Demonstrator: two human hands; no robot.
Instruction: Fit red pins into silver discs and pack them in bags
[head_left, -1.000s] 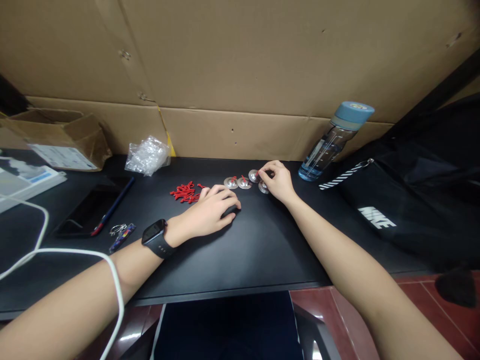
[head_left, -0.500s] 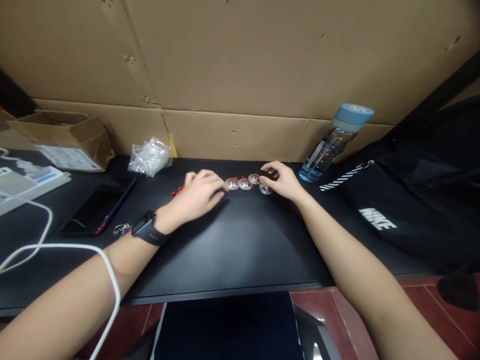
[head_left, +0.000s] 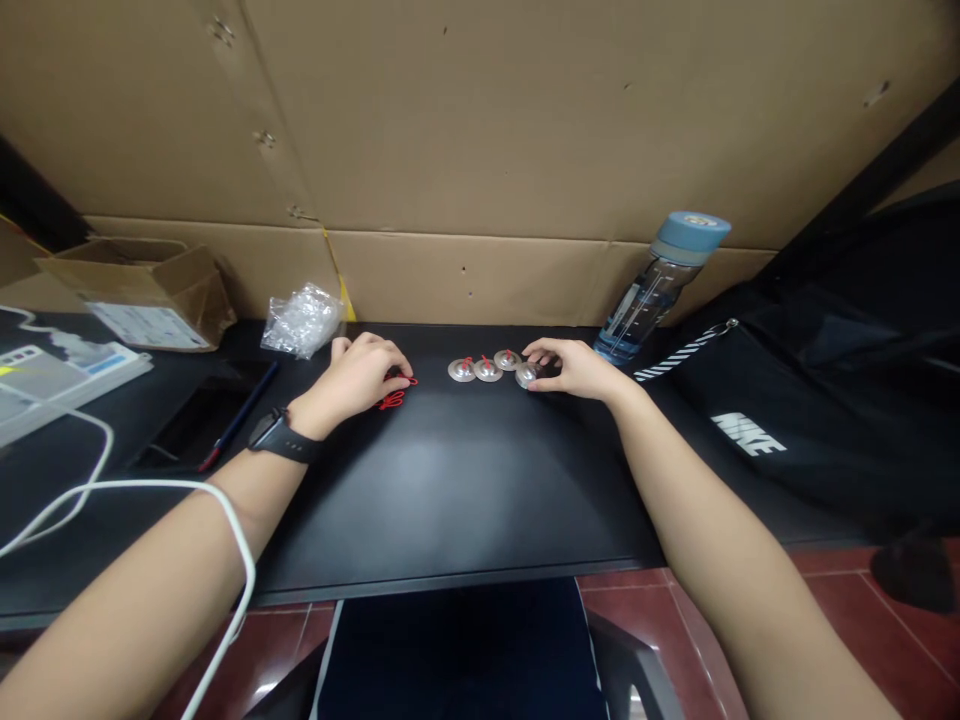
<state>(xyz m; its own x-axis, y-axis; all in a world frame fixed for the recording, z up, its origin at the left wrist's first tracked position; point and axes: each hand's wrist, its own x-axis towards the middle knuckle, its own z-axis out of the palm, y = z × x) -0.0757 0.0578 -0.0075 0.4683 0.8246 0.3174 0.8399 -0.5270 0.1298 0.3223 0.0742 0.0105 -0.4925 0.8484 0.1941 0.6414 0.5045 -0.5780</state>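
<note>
Several small silver finger cymbals (head_left: pixel 487 371) with red loops at their centres lie in a short row on the black table. My right hand (head_left: pixel 576 368) is at the row's right end, thumb in front and fingers behind, closed on the rightmost cymbal (head_left: pixel 526 375). That cymbal is tilted, and the fingers partly hide it. To the left of the row, my left hand (head_left: pixel 361 375) pinches a red cord (head_left: pixel 393 400) between thumb and fingers. Part of the cord trails on the table below the fingertips. A dark watch (head_left: pixel 281 436) is on the left wrist.
A blue-capped water bottle (head_left: pixel 651 290) and a black bag (head_left: pixel 795 400) stand to the right. Leftward are crumpled clear plastic (head_left: pixel 303 320), a small open carton (head_left: pixel 161 295) and a phone (head_left: pixel 206 415). A white cable (head_left: pixel 172 484) crosses my left forearm. Cardboard (head_left: pixel 525 150) walls the back.
My left hand has drawn left, away from the cymbals, and its fingers have closed on the red cord. My right hand has closed around the rightmost cymbal, which now tilts up.
</note>
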